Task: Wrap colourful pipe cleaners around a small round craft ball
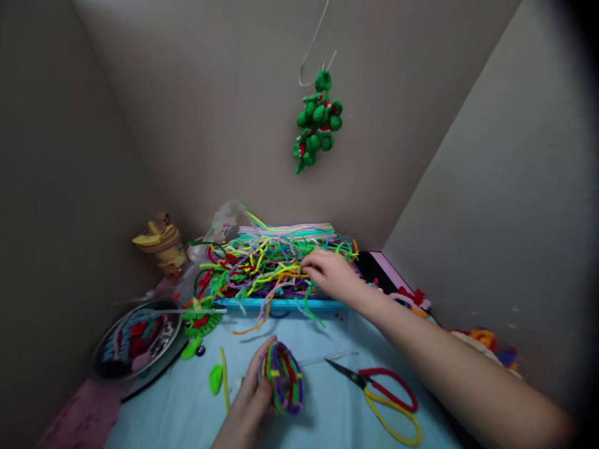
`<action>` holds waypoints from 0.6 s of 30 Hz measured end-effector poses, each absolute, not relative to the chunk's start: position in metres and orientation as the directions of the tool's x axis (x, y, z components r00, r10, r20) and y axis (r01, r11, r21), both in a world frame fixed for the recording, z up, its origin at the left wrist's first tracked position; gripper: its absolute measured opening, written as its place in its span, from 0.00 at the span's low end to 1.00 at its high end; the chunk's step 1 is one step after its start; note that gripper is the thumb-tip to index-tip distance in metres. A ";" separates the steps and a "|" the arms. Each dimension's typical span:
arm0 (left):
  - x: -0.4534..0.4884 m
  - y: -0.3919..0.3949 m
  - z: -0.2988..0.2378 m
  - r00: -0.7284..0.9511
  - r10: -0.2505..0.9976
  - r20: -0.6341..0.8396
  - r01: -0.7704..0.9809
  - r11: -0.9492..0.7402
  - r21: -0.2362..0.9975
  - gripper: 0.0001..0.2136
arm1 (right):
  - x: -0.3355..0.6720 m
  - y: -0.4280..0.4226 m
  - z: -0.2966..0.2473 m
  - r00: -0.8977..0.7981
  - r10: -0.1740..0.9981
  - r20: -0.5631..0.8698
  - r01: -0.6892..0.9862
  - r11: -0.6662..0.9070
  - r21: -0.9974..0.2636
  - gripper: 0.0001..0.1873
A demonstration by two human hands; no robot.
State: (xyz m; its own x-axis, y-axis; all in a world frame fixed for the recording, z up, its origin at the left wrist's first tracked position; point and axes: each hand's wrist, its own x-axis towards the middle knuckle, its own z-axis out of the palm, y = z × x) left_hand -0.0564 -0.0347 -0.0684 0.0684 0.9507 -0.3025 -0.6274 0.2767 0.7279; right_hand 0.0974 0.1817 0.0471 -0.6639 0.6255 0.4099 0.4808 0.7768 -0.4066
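Piece [300, 380]: one, striped purple, green and red, with yellow ties, front and centre above the cloth [168, 415]. It sits in your left hand [255, 393], to the right of your palm, pinched at its left edge, your thumb lying on the near side and your fingers behind. Its open, hollow face turns toward you and to the right; the long axis runs upright in view, the top leaning slightly left.

Right hand [332, 274]: stretched over the stems [262, 268], beyond the piece; thumb and forefinger curl toward each other among them. You cannot tell whether they pinch one.

Tray [281, 305]: blue, beneath the heaped, many-coloured stems, some trailing over its near edge.

Scissors [360, 379]: right of the piece, tips toward the upper left, one red loop, one yellow.

Rod [344, 356]: clear, between piece and scissor tips, running behind the piece.

Yellow stem [225, 380] and green scrap [216, 379]: side by side, left of your left hand.

Bowl [98, 368]: far left, holding coloured bits.

Ornament [318, 125]: green and red, hanging high, from a wire [306, 55].
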 end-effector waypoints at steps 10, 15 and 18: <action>-0.054 -0.037 -0.072 -0.016 0.934 -0.357 -0.681 0.251 0.687 0.31 | 0.044 0.216 0.035 -0.729 0.661 0.176 0.667 0.745 -0.034 0.08; -0.053 -0.035 -0.064 -0.030 0.931 -0.364 -0.695 0.242 0.677 0.29 | 0.063 0.235 0.072 -0.386 0.773 0.504 0.802 0.551 -0.231 0.09; -0.051 -0.035 -0.060 -0.021 0.933 -0.359 -0.677 0.251 0.692 0.29 | 0.067 0.230 0.085 -0.291 0.784 0.548 0.740 0.547 -0.390 0.08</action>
